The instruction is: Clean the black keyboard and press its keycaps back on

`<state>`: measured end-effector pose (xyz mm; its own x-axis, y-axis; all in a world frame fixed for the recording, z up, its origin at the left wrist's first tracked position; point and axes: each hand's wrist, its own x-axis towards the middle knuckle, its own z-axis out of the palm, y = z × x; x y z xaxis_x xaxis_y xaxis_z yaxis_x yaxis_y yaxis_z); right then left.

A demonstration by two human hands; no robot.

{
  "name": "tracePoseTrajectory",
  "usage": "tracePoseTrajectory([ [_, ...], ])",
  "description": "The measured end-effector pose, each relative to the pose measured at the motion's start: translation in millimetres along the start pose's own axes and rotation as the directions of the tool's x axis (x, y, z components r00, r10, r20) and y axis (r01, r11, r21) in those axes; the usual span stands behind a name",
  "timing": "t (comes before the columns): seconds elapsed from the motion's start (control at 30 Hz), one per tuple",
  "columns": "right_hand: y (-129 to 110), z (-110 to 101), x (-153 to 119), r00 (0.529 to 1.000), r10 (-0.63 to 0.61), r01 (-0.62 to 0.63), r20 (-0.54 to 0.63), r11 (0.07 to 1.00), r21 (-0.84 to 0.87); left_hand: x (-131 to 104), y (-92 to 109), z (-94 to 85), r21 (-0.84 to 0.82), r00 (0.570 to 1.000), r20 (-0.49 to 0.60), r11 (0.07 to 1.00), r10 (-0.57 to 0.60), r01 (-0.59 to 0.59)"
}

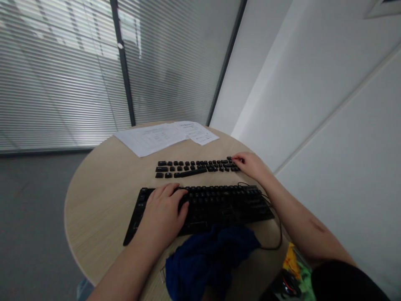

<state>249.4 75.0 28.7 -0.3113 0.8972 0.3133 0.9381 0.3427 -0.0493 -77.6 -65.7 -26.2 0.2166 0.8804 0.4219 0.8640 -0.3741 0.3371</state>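
Note:
A black keyboard (200,209) lies across the table in front of me, with keys still fitted along its upper rows and much of its lower part bare. My left hand (164,207) rests on its left portion, fingers spread over the keys and thumb apart. Beyond the keyboard, loose black keycaps (188,168) are laid out in rows, a long space bar (192,172) among them. At the right end of these rows, my right hand (250,164) pinches a small black keycap (229,158) between thumb and fingertips. The fingers partly cover the neighbouring caps.
A crumpled dark blue cloth (209,259) lies at the near edge, touching the keyboard. The keyboard's cable (280,234) loops on the right. Printed papers (153,138) lie at the far side of the round table (90,209). A white wall (313,104) stands close on the right.

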Motion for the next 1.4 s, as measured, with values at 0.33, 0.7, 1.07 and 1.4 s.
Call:
tracePoseTrajectory([
  [0.33,58.4,30.1,87.9,0.954,0.063,-0.008,0.293,0.983,-0.186,0.0,3.7,-4.1,-0.027,0.999,0.012,0.999,-0.029,0.030],
  [0.7,69.4,46.6,104.5,0.919,0.036,0.021,0.393,0.990,-0.140,0.0,4.7,-5.4,0.002,0.998,0.059,1.000,0.000,0.000],
  [1.07,61.5,54.6,108.8,0.926,0.066,-0.037,0.372,0.996,-0.084,0.8,3.6,-5.1,-0.004,0.998,0.057,1.000,-0.005,0.005],
  [1.4,39.5,37.9,109.0,0.987,0.081,-0.084,0.138,0.996,0.017,-0.3,-0.1,-2.3,-0.021,1.000,0.024,1.000,0.003,-0.002],
])
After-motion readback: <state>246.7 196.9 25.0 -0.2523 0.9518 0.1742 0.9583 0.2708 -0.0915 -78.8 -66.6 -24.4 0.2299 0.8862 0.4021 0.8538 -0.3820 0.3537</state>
